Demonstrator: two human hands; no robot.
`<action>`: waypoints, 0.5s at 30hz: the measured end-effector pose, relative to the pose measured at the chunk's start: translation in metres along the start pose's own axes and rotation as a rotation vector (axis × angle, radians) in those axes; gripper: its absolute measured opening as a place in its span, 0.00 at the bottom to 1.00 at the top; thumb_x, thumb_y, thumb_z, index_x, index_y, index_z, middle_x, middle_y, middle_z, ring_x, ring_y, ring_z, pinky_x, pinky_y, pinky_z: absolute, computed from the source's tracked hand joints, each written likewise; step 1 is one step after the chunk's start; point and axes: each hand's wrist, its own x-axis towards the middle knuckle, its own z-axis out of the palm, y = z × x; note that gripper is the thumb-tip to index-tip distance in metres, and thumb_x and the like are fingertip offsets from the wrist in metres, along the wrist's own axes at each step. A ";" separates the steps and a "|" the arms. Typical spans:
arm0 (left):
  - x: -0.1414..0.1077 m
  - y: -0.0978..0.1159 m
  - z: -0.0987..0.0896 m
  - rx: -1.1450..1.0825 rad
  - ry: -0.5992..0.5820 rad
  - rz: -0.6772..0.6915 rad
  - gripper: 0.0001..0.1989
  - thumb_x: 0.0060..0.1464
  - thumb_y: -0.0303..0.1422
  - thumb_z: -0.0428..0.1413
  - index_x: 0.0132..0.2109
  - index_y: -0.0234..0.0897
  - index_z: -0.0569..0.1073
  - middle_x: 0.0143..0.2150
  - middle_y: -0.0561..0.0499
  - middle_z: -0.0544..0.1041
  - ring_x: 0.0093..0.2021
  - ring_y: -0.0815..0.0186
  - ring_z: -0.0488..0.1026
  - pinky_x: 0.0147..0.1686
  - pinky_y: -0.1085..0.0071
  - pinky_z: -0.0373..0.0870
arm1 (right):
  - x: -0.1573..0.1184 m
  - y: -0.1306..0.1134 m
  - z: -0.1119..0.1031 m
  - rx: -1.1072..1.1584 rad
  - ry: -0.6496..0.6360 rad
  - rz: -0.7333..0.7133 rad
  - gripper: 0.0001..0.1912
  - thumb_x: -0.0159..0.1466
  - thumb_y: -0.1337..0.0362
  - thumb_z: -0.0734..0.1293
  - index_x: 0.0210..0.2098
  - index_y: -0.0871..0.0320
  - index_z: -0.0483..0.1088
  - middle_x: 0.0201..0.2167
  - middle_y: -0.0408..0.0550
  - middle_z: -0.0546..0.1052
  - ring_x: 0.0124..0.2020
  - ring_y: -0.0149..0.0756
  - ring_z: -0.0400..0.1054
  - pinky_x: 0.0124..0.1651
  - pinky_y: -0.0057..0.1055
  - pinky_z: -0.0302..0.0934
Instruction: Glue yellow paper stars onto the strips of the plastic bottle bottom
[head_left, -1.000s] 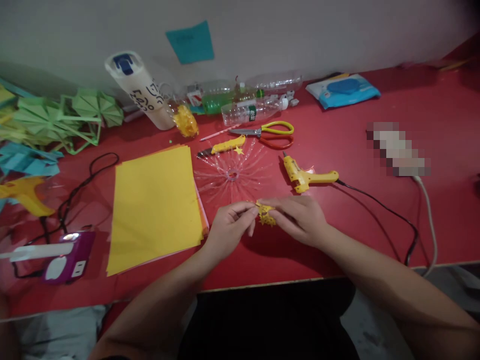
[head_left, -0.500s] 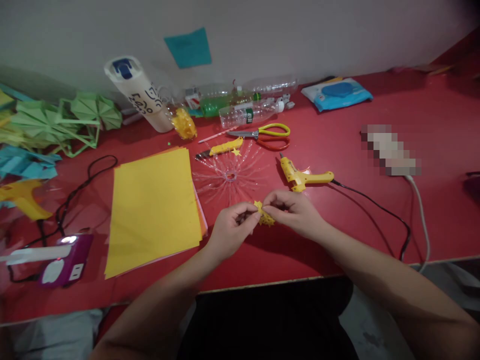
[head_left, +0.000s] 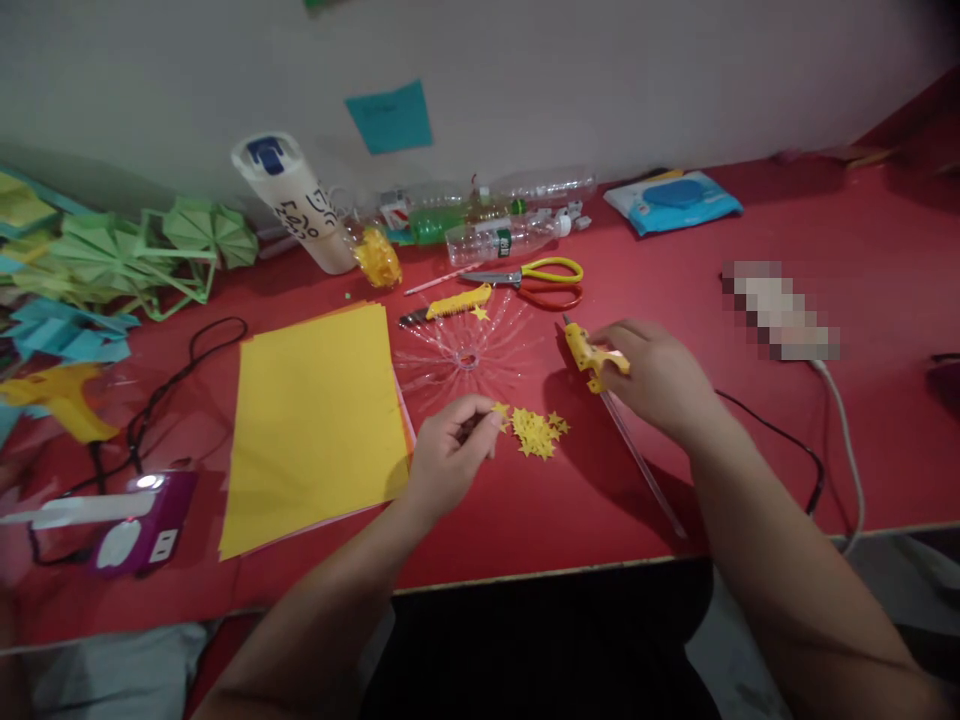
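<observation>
My left hand (head_left: 454, 448) pinches a small yellow star (head_left: 500, 412) between thumb and fingertips. Right beside it lies a pile of yellow stars (head_left: 535, 433) on the red table. My right hand (head_left: 664, 378) is closed around the handle of a yellow hot glue gun (head_left: 581, 348), whose nozzle points up and left. A clear glue stick (head_left: 643, 468) sticks out behind the gun. Between the hands and the tools at the back is a clear plastic bottle piece cut into spread strips (head_left: 466, 356), with a single star at its upper edge.
Yellow paper sheets (head_left: 311, 430) lie left of my hands. Behind are scissors (head_left: 551, 280), a cutter (head_left: 457, 303), plastic bottles (head_left: 502, 238), a tumbler (head_left: 304, 215) and a wipes pack (head_left: 675, 203). Another glue gun (head_left: 64, 395) and a purple power strip (head_left: 142, 530) are at left.
My right hand has left the stars, moved right and taken hold of the glue gun. My left hand stays near the pile, now with a star at its fingertips. The view shifted slightly.
</observation>
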 end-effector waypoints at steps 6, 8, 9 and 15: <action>0.008 0.003 -0.015 -0.070 0.158 0.115 0.08 0.55 0.31 0.53 0.27 0.39 0.68 0.17 0.58 0.66 0.16 0.75 0.59 0.18 0.77 0.59 | 0.004 0.032 0.012 -0.291 -0.252 0.086 0.22 0.58 0.71 0.60 0.51 0.60 0.73 0.53 0.59 0.75 0.46 0.48 0.72 0.46 0.40 0.65; 0.009 0.003 -0.019 -0.089 0.189 0.113 0.08 0.55 0.32 0.53 0.28 0.39 0.68 0.16 0.59 0.66 0.16 0.75 0.59 0.18 0.77 0.60 | 0.004 0.034 0.015 -0.258 -0.242 0.060 0.22 0.57 0.72 0.60 0.49 0.61 0.73 0.51 0.60 0.75 0.46 0.48 0.72 0.46 0.41 0.65; 0.010 0.003 -0.021 -0.090 0.200 0.105 0.08 0.55 0.32 0.53 0.28 0.39 0.68 0.16 0.59 0.66 0.16 0.75 0.59 0.18 0.76 0.60 | 0.005 0.034 0.014 -0.206 -0.231 0.049 0.21 0.56 0.72 0.60 0.47 0.61 0.74 0.49 0.60 0.76 0.45 0.48 0.72 0.46 0.41 0.65; 0.012 0.001 -0.029 -0.017 0.261 0.126 0.07 0.55 0.31 0.53 0.29 0.39 0.69 0.17 0.58 0.66 0.17 0.75 0.59 0.19 0.76 0.59 | 0.004 0.031 -0.007 0.435 -0.069 0.077 0.15 0.54 0.63 0.67 0.41 0.56 0.69 0.38 0.51 0.74 0.34 0.38 0.69 0.35 0.35 0.65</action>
